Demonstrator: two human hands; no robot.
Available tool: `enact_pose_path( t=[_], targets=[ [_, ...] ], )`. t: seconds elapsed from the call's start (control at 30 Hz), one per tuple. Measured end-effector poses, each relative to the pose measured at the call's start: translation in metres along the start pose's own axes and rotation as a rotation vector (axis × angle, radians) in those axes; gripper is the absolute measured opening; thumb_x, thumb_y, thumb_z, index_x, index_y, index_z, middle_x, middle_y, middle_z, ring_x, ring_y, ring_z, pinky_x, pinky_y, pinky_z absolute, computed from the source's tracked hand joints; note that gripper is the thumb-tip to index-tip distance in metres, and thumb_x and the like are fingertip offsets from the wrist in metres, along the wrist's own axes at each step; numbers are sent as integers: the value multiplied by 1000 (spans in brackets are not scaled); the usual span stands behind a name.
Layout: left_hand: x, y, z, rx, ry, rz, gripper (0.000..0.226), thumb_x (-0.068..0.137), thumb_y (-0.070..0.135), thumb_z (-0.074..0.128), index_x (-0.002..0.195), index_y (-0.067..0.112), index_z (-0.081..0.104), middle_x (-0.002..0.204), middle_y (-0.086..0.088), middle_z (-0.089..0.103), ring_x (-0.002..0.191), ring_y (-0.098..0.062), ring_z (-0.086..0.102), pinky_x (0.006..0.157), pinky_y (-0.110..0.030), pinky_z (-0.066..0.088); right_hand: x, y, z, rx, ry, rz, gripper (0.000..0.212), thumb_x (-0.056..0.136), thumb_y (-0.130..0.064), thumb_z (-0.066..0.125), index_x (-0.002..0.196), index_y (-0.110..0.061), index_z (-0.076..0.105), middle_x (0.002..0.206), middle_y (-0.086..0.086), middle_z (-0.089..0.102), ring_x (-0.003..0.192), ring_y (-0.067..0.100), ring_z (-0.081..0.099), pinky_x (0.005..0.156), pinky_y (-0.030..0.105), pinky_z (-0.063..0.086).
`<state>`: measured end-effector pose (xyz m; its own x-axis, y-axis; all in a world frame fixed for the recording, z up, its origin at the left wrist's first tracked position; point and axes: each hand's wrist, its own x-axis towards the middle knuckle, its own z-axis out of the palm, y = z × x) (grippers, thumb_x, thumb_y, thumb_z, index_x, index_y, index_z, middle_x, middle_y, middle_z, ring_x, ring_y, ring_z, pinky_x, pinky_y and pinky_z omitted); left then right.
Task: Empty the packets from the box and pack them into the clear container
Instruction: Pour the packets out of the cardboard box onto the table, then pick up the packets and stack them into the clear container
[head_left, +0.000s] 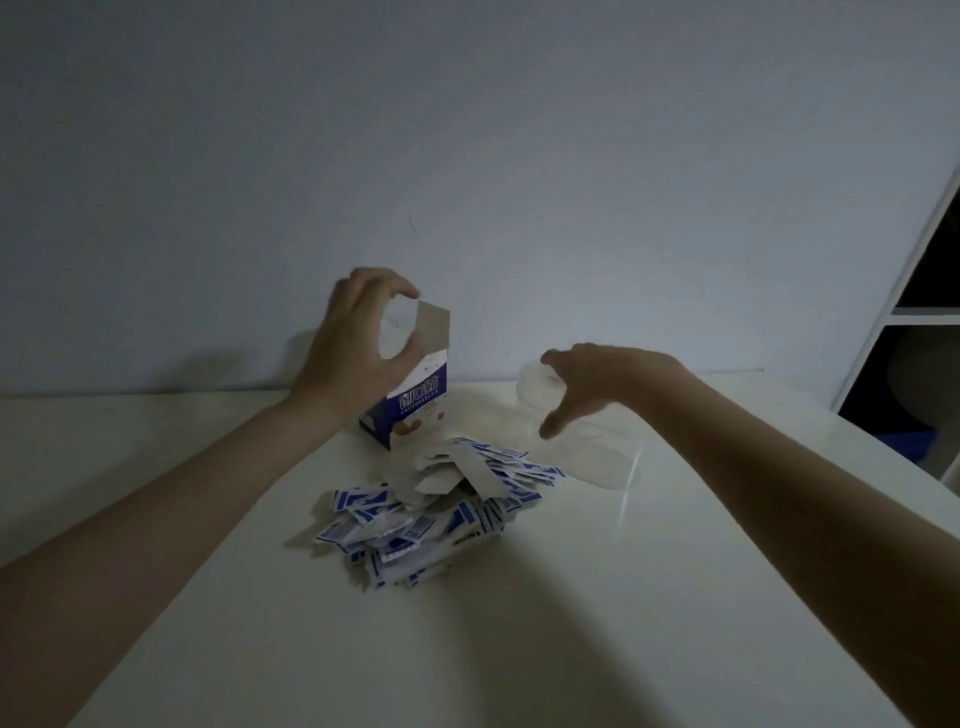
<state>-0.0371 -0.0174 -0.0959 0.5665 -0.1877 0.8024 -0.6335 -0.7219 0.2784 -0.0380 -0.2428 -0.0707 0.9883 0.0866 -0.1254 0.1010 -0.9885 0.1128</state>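
A blue and white cardboard box (415, 410) stands tilted on the white table (519, 649), its grey flaps up. My left hand (353, 338) grips its upper end, fingers over the top flap and thumb on the side. A heap of several white packets with blue print (431, 514) lies in front of the box. The clear container (592, 457) lies to the right of the heap, hard to make out. My right hand (597, 384) hovers over its far end with fingers and thumb spread; contact is unclear.
The table meets a plain wall (467, 156) just behind the box. A white shelf unit (914, 312) with dark compartments stands at the far right, past the table's right edge. The light is dim.
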Motion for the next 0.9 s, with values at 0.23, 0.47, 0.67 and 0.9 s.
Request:
enact_pose_path(
  t=[0.23,0.47,0.67,0.9],
  targets=[
    [16,45,75,-11,-781,-45,87,75,34,74,144,25,22,151,2,22,137,-19,27,109,-34,28,-6,15,31,-29,132,-195,96,75,-31,72,147,-26,8,141,10,33,125,36,39,100,48,39],
    [20,40,78,-240,-912,-266,105,66,31,83,143,35,12,126,1,51,112,-13,52,95,-30,45,-16,41,8,324,87,-284,71,77,-35,71,140,-33,37,142,-5,46,127,17,45,104,32,35],
    [14,33,81,-345,-869,-324,125,63,33,84,146,35,-9,120,5,51,114,-12,53,100,-32,46,16,79,13,649,485,132,41,81,-29,68,117,-12,58,114,14,65,101,28,62,86,31,48],
    [12,42,86,-185,-888,-252,116,66,40,80,148,28,-1,131,-1,43,112,-13,47,94,-28,43,25,75,42,557,212,217,54,86,-24,62,133,-9,40,128,15,52,111,33,56,92,35,47]
  ],
)
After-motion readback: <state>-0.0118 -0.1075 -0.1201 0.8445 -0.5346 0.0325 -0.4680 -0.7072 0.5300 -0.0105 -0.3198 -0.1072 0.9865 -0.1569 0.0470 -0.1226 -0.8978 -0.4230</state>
